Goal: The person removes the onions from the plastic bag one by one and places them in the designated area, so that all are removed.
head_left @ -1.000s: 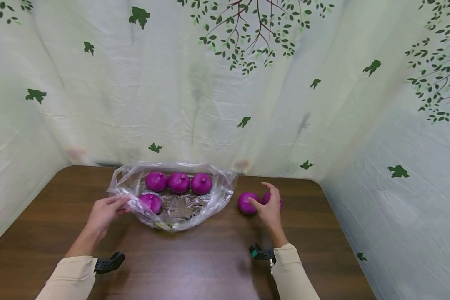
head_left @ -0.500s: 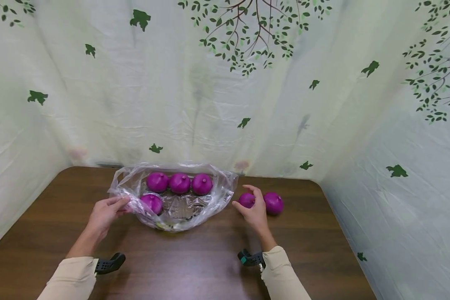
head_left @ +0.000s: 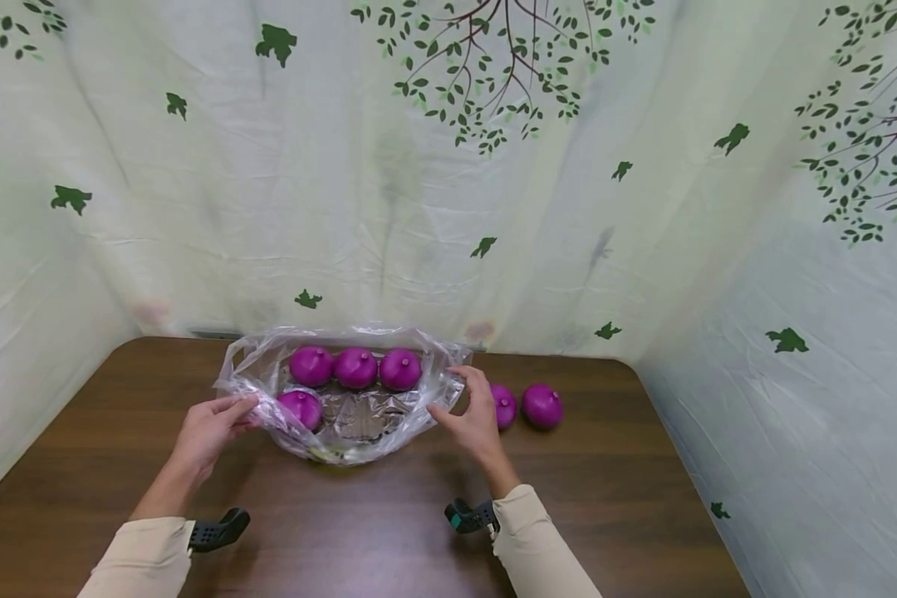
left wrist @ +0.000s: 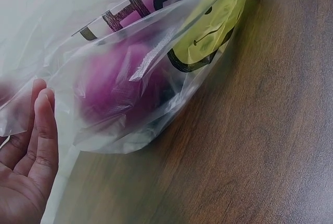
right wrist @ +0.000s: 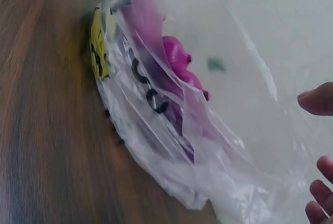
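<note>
A clear plastic bag (head_left: 377, 448) lies open-mouthed on the table, with printed lettering and a yellow figure seen in the left wrist view. Inside are several glossy purple onions (head_left: 356, 368), three in a back row and one (head_left: 300, 409) at front left. My left hand (head_left: 208, 428) pinches the bag's left edge between thumb and fingers. At the bag's right side is my right hand (head_left: 474, 415), thumb and fingers spread apart with nothing between them; whether it touches the plastic, I cannot tell. Right of it sit two more onions (head_left: 542, 406), the nearer partly hidden by that hand.
The brown wooden table (head_left: 329, 540) has rounded back corners. A pale curtain (head_left: 389, 208) with leaf prints hangs behind it and on both sides. Dark bands (head_left: 219, 530) circle both wrists over beige sleeves (head_left: 138, 552).
My right hand has moved left from the two loose onions to the bag's right edge, leaving both onions on the table. The left hand has kept its hold on the bag.
</note>
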The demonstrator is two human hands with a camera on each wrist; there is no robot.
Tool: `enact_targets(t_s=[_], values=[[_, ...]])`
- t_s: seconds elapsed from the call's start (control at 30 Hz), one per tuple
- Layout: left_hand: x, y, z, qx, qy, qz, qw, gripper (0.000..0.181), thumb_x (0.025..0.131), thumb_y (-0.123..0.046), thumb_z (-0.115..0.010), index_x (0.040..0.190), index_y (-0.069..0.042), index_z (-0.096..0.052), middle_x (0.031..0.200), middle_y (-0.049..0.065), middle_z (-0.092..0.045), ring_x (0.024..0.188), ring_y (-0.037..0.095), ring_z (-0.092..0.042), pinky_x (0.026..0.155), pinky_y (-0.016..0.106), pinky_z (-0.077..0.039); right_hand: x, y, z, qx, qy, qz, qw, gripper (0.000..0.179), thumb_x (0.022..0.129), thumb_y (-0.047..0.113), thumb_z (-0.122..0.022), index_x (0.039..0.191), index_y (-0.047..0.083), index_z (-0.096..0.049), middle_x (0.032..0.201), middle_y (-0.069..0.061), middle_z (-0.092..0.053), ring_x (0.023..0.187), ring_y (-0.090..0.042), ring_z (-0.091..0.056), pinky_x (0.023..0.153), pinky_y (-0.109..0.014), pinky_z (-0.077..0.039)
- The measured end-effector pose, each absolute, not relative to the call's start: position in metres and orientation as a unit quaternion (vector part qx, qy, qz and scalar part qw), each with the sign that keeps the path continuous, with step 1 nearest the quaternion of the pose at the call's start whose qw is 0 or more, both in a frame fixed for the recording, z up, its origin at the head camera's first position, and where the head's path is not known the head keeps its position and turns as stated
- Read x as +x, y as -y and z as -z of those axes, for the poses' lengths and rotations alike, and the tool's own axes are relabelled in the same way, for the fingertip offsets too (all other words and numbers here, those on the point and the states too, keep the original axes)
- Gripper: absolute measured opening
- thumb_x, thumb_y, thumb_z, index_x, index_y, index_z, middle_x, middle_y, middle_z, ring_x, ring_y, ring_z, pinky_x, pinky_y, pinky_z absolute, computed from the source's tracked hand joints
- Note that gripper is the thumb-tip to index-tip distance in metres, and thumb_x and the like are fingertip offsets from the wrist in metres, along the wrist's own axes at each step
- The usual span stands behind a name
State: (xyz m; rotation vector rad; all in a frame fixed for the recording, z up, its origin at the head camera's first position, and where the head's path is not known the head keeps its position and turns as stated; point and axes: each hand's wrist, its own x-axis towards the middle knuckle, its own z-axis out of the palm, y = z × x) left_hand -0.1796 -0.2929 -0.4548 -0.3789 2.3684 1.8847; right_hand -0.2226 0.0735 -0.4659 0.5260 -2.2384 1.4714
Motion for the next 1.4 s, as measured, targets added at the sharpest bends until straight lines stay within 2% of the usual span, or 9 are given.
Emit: enact_targets(t_s=[0.1,0.33,0.57,0.83,1.0,1.23,1.4], values=[[-0.179,0.294,0.455,-0.123,-0.773,-0.622,0.041,0.066,0.097,-0.039,-0.056,0.131,0.017,-0.045,0.081,-0.012,-0.062,0.075,0.002,-0.062,0.072,0.012,-0.051,-0.225,-0.065,0.467,0.200,0.804,-0.524,0.199,0.055,0.069,0.008,-0.082,0.118,0.000,-0.058,0.121,-0.015,-0.055,0.117,-0.032,-0.050,0.100,-0.048,-0.040],[-0.177,0.297,0.454,-0.123,-0.767,-0.629,0.035,0.063,0.096,-0.037,-0.058,0.127,0.017,-0.049,0.079,-0.011,-0.063,0.075,0.003,-0.063,0.074,0.015,-0.052,-0.228,-0.048,0.468,0.228,0.792,-0.534,0.191,0.056,0.068,0.007,-0.083,0.117,-0.003,-0.058,0.118,-0.017,-0.056,0.112,-0.036,-0.052,0.096,-0.052,-0.042],[-0.176,0.298,0.454,-0.121,-0.775,-0.619,0.036,0.063,0.097,-0.038,-0.057,0.127,0.018,-0.049,0.079,-0.010,-0.062,0.076,0.005,-0.063,0.075,0.016,-0.052,-0.225,-0.035,0.462,0.220,0.795,-0.543,0.154,0.055,0.071,0.009,-0.082,0.119,-0.001,-0.058,0.123,-0.017,-0.054,0.117,-0.033,-0.051,0.100,-0.052,-0.040],[-0.176,0.299,0.455,-0.122,-0.773,-0.622,0.032,0.061,0.097,-0.035,-0.057,0.126,0.019,-0.049,0.079,-0.010,-0.062,0.074,0.004,-0.063,0.075,0.018,-0.053,-0.226,-0.018,0.461,0.234,0.805,-0.530,0.126,0.054,0.072,0.008,-0.082,0.119,0.000,-0.058,0.123,-0.015,-0.055,0.119,-0.029,-0.050,0.105,-0.044,-0.037],[-0.175,0.298,0.454,-0.123,-0.767,-0.629,0.030,0.052,0.097,-0.033,-0.058,0.119,0.014,-0.057,0.079,-0.009,-0.062,0.074,0.004,-0.063,0.076,0.020,-0.054,-0.229,-0.008,0.461,0.250,0.805,-0.524,0.125,0.054,0.073,0.009,-0.082,0.119,-0.002,-0.057,0.122,-0.015,-0.056,0.118,-0.030,-0.051,0.105,-0.043,-0.038],[-0.176,0.296,0.455,-0.127,-0.765,-0.631,0.034,0.049,0.097,-0.033,-0.059,0.117,0.011,-0.060,0.080,-0.009,-0.062,0.074,0.005,-0.063,0.075,0.019,-0.054,-0.230,0.007,0.462,0.240,0.791,-0.553,0.104,0.054,0.073,0.009,-0.082,0.121,0.000,-0.058,0.117,-0.016,-0.057,0.111,-0.033,-0.054,0.100,-0.042,-0.042],[-0.176,0.294,0.455,-0.123,-0.760,-0.637,0.032,0.046,0.097,-0.032,-0.059,0.115,0.010,-0.061,0.079,-0.009,-0.062,0.074,0.006,-0.063,0.077,0.021,-0.054,-0.230,0.018,0.464,0.201,0.780,-0.588,0.078,0.055,0.074,0.009,-0.082,0.121,0.000,-0.058,0.116,-0.013,-0.057,0.107,-0.024,-0.054,0.094,-0.033,-0.044]])
